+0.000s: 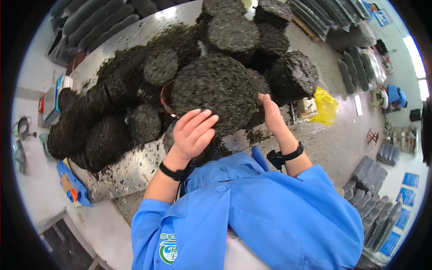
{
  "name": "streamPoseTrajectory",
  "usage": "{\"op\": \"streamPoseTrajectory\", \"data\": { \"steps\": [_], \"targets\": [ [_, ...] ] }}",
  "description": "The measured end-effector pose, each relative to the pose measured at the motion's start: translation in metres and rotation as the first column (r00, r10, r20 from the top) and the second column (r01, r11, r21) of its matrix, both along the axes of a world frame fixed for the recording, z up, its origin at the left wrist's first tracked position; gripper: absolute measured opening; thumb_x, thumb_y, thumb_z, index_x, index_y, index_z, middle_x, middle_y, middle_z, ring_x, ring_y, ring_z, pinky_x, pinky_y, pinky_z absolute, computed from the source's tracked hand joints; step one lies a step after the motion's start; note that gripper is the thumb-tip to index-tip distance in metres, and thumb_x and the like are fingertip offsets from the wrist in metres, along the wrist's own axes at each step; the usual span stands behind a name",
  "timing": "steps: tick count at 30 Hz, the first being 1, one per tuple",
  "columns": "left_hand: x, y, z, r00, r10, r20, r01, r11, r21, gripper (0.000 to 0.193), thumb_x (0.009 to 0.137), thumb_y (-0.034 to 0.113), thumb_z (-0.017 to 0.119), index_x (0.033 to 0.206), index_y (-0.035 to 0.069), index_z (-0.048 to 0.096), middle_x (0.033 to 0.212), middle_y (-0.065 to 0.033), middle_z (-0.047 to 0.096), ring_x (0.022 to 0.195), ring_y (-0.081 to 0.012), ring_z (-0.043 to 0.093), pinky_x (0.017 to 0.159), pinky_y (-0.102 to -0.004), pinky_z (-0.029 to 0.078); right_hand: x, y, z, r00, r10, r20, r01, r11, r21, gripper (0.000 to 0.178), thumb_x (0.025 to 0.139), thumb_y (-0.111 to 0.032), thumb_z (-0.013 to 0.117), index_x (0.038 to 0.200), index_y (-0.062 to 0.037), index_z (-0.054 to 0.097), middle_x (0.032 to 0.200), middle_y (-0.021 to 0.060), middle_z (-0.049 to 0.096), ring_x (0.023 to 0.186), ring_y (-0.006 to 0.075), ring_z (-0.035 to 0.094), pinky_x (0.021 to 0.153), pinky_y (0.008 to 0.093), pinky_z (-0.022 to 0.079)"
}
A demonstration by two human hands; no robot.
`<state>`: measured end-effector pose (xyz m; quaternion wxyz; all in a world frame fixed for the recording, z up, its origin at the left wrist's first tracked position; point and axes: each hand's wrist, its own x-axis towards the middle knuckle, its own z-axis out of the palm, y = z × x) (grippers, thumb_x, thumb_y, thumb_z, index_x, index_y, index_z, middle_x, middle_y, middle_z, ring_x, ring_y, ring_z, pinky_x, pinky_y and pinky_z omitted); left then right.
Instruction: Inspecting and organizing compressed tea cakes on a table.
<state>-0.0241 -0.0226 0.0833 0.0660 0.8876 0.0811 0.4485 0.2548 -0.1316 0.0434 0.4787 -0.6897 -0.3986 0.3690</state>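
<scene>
A thick round cake of dark dried seaweed (216,92), with a rough flaky top, is between my two hands. My left hand (193,132) presses its closed-up fingers against the near left edge, its thumb hidden. On the right side, my right hand (271,112) lies along the edge with fingers pointing up and partly behind it. A curved, shiny, red-edged thing (167,96) shows at the cake's left side; I cannot make out its kind. More seaweed cakes (294,77) stand close behind and to the right, and a smaller one (161,66) sits at the left.
Seaweed rolls and loose flakes cover much of the metal table (135,168). A blue scale (54,101) stands at its left end. To the right are a yellow plastic bag (325,107) and bagged dark stacks (369,175) on the floor. Another person in blue (396,95) is far right.
</scene>
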Motion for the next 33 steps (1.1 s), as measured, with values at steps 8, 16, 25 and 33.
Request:
{"op": "streamPoseTrajectory", "data": {
  "steps": [8,16,25,33],
  "targets": [
    [0.063,-0.001,-0.054,0.966,-0.132,-0.221,0.116,0.990,-0.084,0.016,0.082,0.010,0.071,0.097,0.010,0.065,0.118,-0.0052,0.070,0.113,-0.0259,0.064,0.108,-0.0460,0.046,0.027,0.004,-0.007,0.778,-0.174,-0.604,0.208,0.978,-0.014,0.048,0.092,0.005,0.065,0.137,0.0069,0.048,0.126,0.0124,0.065,0.112,0.0172,0.063,0.098,0.0314,0.050],
    [-0.050,-0.028,-0.108,0.841,0.129,-0.526,-0.347,0.874,-0.341,0.055,0.073,0.028,0.083,0.118,0.005,0.061,0.120,-0.0131,0.064,0.116,-0.0349,0.058,0.104,-0.0494,0.042,0.039,0.008,-0.004,0.816,-0.232,-0.529,0.262,0.965,-0.020,0.049,0.092,0.003,0.062,0.138,0.0083,0.046,0.124,0.0134,0.065,0.110,0.0171,0.063,0.096,0.0321,0.051],
    [0.022,-0.021,-0.062,0.973,0.112,-0.201,-0.225,0.638,-0.737,0.016,0.081,0.007,0.076,0.096,0.005,0.070,0.093,-0.0119,0.067,0.090,-0.0324,0.064,0.080,-0.0404,0.052,0.038,0.013,-0.005,0.837,-0.230,-0.497,0.235,0.971,-0.053,0.048,0.093,0.002,0.062,0.138,0.0076,0.045,0.122,0.0133,0.065,0.108,0.0172,0.064,0.095,0.0314,0.051],
    [0.078,-0.020,-0.045,0.951,0.135,-0.280,-0.268,0.813,-0.518,0.010,0.084,0.011,0.075,0.089,0.008,0.068,0.089,-0.0095,0.066,0.086,-0.0310,0.065,0.074,-0.0403,0.054,0.034,0.006,-0.019,0.916,-0.236,0.323,0.266,0.963,-0.050,0.058,0.081,-0.010,0.071,0.133,0.0067,0.051,0.123,0.0221,0.064,0.116,0.0288,0.062,0.099,0.0380,0.051]
  ]
}}
